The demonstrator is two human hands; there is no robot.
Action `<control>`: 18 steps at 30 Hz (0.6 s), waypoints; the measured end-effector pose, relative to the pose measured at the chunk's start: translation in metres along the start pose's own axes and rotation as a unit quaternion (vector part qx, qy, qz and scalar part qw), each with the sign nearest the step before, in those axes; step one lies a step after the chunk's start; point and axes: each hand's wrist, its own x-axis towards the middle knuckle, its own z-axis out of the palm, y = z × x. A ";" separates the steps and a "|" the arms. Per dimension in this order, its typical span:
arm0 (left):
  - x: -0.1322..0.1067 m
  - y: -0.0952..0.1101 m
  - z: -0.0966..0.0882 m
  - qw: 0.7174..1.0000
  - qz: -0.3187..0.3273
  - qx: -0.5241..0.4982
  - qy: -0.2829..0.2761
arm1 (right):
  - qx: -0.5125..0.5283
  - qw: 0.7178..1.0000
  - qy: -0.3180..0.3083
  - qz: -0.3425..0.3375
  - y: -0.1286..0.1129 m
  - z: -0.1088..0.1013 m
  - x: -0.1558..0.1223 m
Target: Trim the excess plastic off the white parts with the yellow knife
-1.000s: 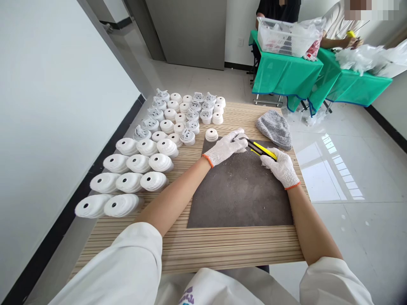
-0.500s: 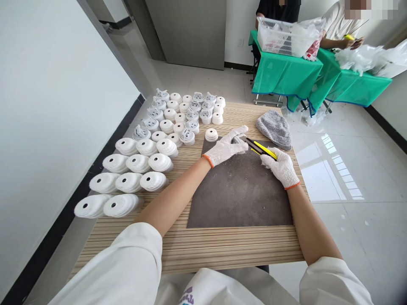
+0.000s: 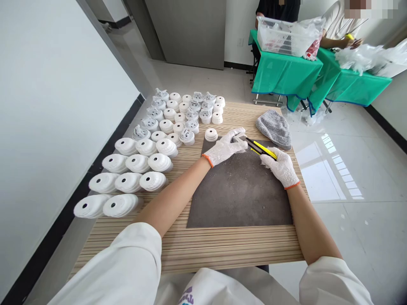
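Observation:
My left hand (image 3: 226, 147), in a white knit glove, is closed on a small white plastic part (image 3: 239, 140) at the far edge of the dark grey cutting mat (image 3: 238, 195). In my gloved right hand (image 3: 280, 166) I grip a yellow and black utility knife (image 3: 261, 148), its tip pointing left and touching the part. White shavings lie scattered on the mat. One white round cap (image 3: 211, 134) stands just left of my left hand.
Rows of small white caps (image 3: 187, 114) and larger white domed shells (image 3: 136, 165) fill the left of the striped wooden table (image 3: 203, 245). A grey cloth (image 3: 274, 128) lies far right. Behind, two people sit at green-covered tables (image 3: 286, 74) with a white basket (image 3: 282, 38).
My left hand's fingers have shifted slightly on the part while the knife stays against it. Otherwise nothing has moved.

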 end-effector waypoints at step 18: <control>-0.001 0.001 -0.003 0.993 0.035 0.110 -0.004 | -0.003 1.000 0.001 0.007 -0.002 -0.001 0.000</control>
